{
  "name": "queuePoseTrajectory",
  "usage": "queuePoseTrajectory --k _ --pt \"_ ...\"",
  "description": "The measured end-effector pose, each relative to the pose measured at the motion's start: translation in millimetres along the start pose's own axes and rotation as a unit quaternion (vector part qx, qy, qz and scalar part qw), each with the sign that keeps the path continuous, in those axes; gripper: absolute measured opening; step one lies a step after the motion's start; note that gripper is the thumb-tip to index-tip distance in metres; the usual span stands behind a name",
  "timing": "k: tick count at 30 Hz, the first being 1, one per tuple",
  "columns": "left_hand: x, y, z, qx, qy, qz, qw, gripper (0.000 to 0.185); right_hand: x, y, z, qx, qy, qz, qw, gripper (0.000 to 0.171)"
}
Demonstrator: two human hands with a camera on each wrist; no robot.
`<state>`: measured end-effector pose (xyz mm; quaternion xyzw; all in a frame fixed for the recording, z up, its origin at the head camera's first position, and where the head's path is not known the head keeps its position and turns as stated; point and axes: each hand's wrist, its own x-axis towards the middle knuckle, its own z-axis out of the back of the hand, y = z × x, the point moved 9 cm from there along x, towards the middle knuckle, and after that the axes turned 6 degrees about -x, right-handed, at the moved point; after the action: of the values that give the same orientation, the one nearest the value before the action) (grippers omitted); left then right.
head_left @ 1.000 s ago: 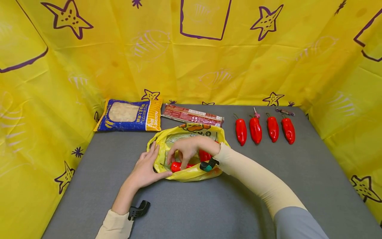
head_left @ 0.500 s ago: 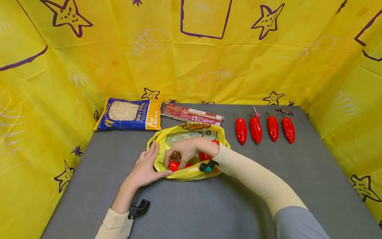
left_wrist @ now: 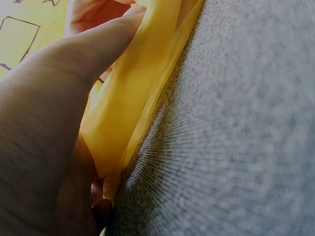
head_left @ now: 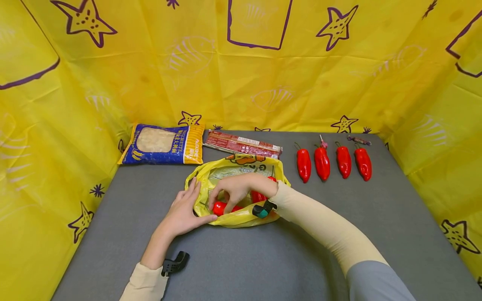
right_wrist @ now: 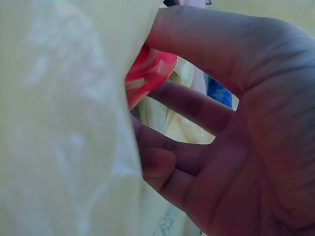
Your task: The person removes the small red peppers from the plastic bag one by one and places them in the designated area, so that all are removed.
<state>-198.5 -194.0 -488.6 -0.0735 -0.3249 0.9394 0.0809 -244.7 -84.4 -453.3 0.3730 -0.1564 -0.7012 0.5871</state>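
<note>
- My right grip (head_left: 235,190) is reaching down into the mouth of the yellow plastic bag (head_left: 241,169), fingers curling over a red pepper (head_left: 222,207) lying inside it; from the right wrist view the fingers (right_wrist: 197,110) are bending around the pepper (right_wrist: 147,71), though I cannot tell whether they are actually clasping it or only touching.
- My left grip (head_left: 183,213) is resting on the bag's left rim, fingers fairly straight along the plastic and thumb pressing the near edge down against the table; the left wrist view is showing that thumb (left_wrist: 93,54) lying flat on the yellow film (left_wrist: 133,103).
- The grey table (head_left: 263,259) is carrying everything, and yellow sheeting printed with purple stars (head_left: 241,75) is walling it in on three sides.
- The bag is sitting near the table's middle, mouth facing me, and a second red pepper (head_left: 257,195) is showing inside it just beside my right wrist.
- A blue and yellow food packet (head_left: 163,144) is lying at the back left.
- A flat red packet (head_left: 242,145) is lying just right of it, behind the bag.
- Four red peppers (head_left: 333,163) are lying in a row at the back right, well apart from the bag.
</note>
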Motion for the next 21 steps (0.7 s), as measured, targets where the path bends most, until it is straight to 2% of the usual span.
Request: queuePoseTrajectory --k 14,21 --pt "0.0 1.9 -1.2 0.004 0.001 0.005 1.0 0.128 -14 -3 9 -0.042 -0.029 -0.012 0.999 0.039" --pt "0.6 1.1 -1.3 0.008 0.0 0.0 1.0 0.127 -28 -5 21 -0.041 -0.064 -0.028 0.997 0.041"
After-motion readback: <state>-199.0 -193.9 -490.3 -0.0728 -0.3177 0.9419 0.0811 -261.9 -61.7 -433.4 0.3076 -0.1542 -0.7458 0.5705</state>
